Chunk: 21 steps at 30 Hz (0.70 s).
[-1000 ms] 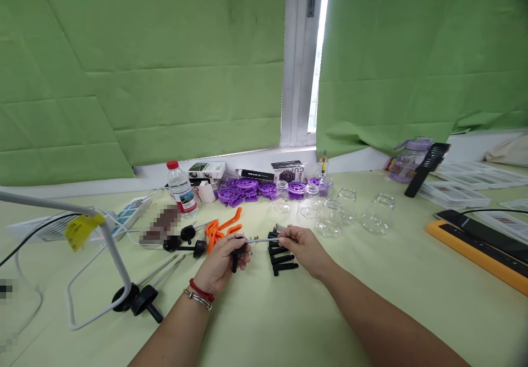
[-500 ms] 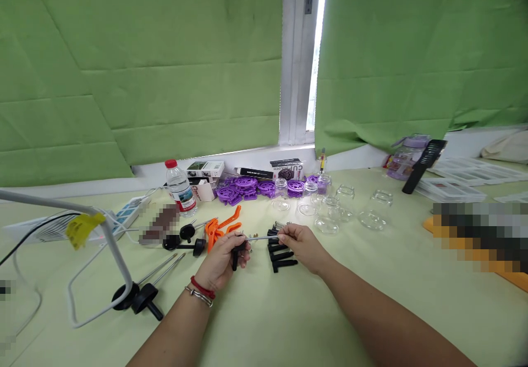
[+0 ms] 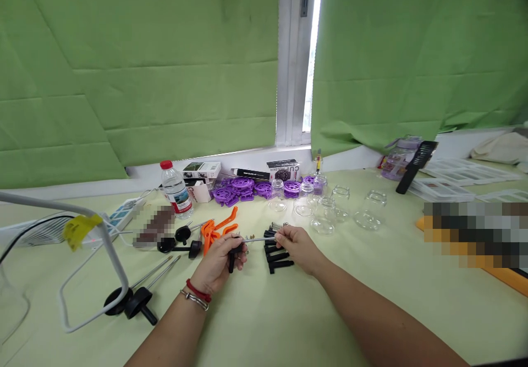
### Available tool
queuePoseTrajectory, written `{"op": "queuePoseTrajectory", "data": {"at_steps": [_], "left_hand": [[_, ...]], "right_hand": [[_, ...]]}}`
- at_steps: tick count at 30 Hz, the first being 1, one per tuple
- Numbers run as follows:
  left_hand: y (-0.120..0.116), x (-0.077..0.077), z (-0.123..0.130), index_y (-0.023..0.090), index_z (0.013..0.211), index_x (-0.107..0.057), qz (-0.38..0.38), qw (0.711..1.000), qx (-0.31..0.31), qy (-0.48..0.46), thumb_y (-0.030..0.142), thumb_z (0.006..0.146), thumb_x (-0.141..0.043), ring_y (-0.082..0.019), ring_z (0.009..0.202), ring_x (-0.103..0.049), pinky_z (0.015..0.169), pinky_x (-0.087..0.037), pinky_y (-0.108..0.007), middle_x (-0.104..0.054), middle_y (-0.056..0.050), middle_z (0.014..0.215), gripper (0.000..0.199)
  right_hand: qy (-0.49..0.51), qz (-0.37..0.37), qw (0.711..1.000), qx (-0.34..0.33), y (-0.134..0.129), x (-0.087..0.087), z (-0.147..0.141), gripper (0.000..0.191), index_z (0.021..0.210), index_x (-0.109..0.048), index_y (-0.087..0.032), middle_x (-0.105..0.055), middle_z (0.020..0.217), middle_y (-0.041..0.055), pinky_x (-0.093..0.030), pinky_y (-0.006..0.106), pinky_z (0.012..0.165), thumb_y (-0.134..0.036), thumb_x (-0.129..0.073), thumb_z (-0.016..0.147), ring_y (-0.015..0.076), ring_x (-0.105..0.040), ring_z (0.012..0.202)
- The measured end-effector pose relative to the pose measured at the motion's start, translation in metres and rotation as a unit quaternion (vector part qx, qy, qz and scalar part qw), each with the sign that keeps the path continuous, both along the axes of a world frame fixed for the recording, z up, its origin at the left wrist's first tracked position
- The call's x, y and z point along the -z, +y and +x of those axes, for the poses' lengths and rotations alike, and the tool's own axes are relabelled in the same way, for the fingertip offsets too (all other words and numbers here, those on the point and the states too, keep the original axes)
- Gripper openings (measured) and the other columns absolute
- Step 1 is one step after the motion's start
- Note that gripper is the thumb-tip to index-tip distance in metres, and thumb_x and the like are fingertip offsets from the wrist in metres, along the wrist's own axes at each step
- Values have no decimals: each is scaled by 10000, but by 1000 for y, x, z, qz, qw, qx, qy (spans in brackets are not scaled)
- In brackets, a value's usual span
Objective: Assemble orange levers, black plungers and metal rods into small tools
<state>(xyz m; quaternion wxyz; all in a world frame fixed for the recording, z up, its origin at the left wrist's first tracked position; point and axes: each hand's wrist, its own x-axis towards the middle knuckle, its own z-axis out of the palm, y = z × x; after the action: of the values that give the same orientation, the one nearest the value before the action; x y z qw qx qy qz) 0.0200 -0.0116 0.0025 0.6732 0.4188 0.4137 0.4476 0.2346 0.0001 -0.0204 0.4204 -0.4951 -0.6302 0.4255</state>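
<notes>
Between the two hands, above the pale green table [image 3: 247, 328]: thin metal rod [image 3: 259, 239], roughly level, its left end meeting a black handled piece [image 3: 235, 250]. Left hand [image 3: 216, 262] curled around the black piece, fingers closed on it; right hand [image 3: 299, 246] pinching the rod's far end, thumb and fingertips nearly together. Black pegs [image 3: 281, 256] and a coil spring [image 3: 275, 226] just beside the right hand; orange clamps [image 3: 209, 235] near the left

Handling, judged by eye: rod light, stiff, smooth enough to roll or slip in a fingertip pinch. Black piece looks like hard plastic, likely the heavier end. Best hold: whole fingers round the black piece, light pinch at the rod's tip; sideways force might strain where they meet
</notes>
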Motion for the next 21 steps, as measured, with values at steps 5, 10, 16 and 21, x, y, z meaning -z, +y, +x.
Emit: {"op": "queuePoseTrajectory", "data": {"at_steps": [5,10,16,21], "left_hand": [[-1,0,0,160,826,-503,4,1000,-1,-2,285,756,-624,-113,543,-553,439,-398,-213,-602,-17,695,188],[0,1,-1,164,852,-508,0,1000,0,-3,280,757,-623,-114,544,-557,444,-402,-216,-604,-11,694,190],[-1,-1,0,161,849,-511,3,1000,2,0,286,752,-630,-114,543,-560,440,-394,-216,-606,-14,699,198],[-1,-3,1,156,817,-513,9,1000,9,-2,291,747,-633,-110,540,-555,435,-384,-213,-603,-17,699,194]], "right_hand": [[6,-11,1000,-1,1,2,0,305,651,-547,-169,-457,598,-27,-276,242,545,-421,-490,812,107,-334,567],[10,-2,1000,-6,0,0,-1,323,645,-545,-171,-469,598,-23,-287,247,561,-435,-483,822,113,-352,575],[29,-9,999,-22,-1,0,-3,367,643,-514,-173,-487,620,-19,-292,242,555,-470,-450,850,110,-367,572],[32,-17,999,-24,0,2,-3,412,636,-500,-176,-446,597,-29,-265,236,518,-510,-419,862,102,-327,539]]}}
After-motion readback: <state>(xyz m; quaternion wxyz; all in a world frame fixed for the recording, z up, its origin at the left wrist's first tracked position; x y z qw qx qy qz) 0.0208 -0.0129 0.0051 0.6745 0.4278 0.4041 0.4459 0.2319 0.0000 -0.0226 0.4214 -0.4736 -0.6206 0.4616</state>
